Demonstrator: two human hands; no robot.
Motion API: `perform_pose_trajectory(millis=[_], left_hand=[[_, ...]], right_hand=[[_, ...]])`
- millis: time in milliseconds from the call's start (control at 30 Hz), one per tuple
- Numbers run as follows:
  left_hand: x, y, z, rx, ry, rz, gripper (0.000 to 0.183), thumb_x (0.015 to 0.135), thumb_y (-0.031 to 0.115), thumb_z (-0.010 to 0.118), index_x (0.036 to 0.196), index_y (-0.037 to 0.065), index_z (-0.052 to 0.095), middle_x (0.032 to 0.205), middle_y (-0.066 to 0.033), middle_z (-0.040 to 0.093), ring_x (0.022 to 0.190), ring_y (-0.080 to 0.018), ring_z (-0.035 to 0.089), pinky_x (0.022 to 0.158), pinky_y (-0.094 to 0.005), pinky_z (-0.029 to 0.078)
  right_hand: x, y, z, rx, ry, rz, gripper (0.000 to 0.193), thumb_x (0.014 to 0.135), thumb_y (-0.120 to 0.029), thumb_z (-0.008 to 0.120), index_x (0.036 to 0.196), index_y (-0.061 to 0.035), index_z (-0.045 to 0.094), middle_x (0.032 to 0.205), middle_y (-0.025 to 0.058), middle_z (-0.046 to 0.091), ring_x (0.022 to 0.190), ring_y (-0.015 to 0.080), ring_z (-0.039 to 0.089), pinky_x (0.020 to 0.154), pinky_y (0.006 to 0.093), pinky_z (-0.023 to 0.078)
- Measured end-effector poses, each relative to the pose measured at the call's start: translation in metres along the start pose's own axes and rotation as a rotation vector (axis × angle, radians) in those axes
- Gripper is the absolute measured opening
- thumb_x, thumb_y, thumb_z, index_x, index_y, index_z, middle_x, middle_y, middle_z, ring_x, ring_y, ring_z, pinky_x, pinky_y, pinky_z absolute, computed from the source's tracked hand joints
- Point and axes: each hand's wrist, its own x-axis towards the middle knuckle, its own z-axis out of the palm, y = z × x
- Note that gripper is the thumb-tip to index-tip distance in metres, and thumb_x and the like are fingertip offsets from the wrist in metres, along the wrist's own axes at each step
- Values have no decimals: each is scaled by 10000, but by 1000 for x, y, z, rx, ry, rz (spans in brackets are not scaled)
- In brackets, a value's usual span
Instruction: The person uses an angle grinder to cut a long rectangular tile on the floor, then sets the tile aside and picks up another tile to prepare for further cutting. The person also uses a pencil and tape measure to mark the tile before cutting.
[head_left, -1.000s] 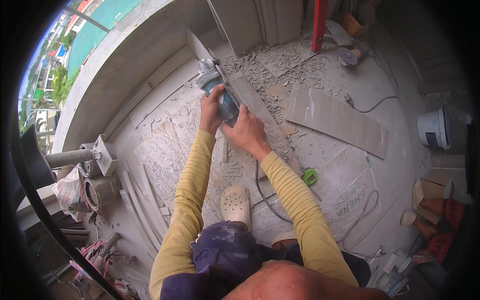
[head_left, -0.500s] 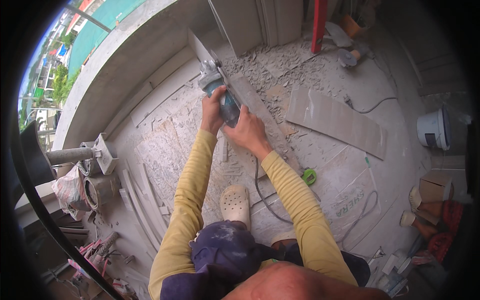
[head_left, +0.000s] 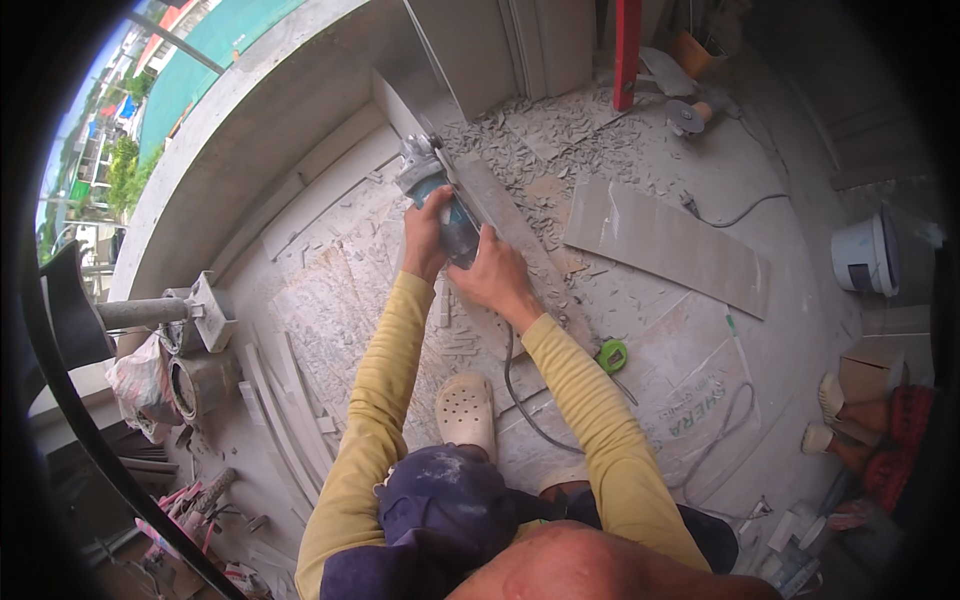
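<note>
An angle grinder (head_left: 459, 233) with a teal and dark body and a grey metal head is held out in front of me, low over the floor. My left hand (head_left: 426, 238) wraps round its body from the left. On the right, my right hand (head_left: 500, 279) grips the rear end, where a dark cord trails back toward me. The grinder's disc side lies along a long grey board (head_left: 500, 205) on the floor; whether the disc touches it I cannot tell. Pale dust hangs beyond the tool's head.
Broken chips (head_left: 530, 140) litter the far floor. To the right lie a grey plank (head_left: 665, 245), a green tape measure (head_left: 612, 355) and a second grinder (head_left: 687, 118). A white bucket (head_left: 866, 257) stands far right, and another person's feet (head_left: 830, 415) show below it. A low concrete wall (head_left: 250, 130) curves along the left.
The grinder and both hands have shifted slightly nearer to me. More dust shows past the tool's head. My view has moved a little; both hands keep their hold.
</note>
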Motion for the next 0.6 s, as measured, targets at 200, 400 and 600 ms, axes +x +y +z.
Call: perform_pose_trajectory(millis=[200, 400, 600], left_hand=[[-2, -1, -1, -5, -8, -14, 301, 955, 178, 802, 1161, -21, 710, 985, -67, 729, 777, -185, 715, 720, -355, 618], [-7, -6, 2, 38, 2, 14, 345, 1012, 237, 733, 1215, -42, 728, 956, -106, 747, 798, -206, 733, 751, -357, 636], [-11, -7, 0, -16, -5, -20, 271, 968, 163, 796, 1160, -11, 718, 1005, -50, 709, 814, -173, 702, 721, -347, 608]], right_hand=[[-4, 0, -3, -7, -21, 17, 754, 830, -415, 822, 1298, 95, 521, 1026, 323, 766, 989, 500, 762, 876, 565, 611], [-9, 3, -3, 16, 19, 12, 682, 812, -402, 839, 1225, 68, 568, 996, 322, 763, 952, 526, 749, 840, 587, 600], [-14, 3, -4, 20, 17, 25, 684, 810, -403, 834, 1236, 61, 565, 986, 322, 762, 943, 531, 747, 840, 590, 597]])
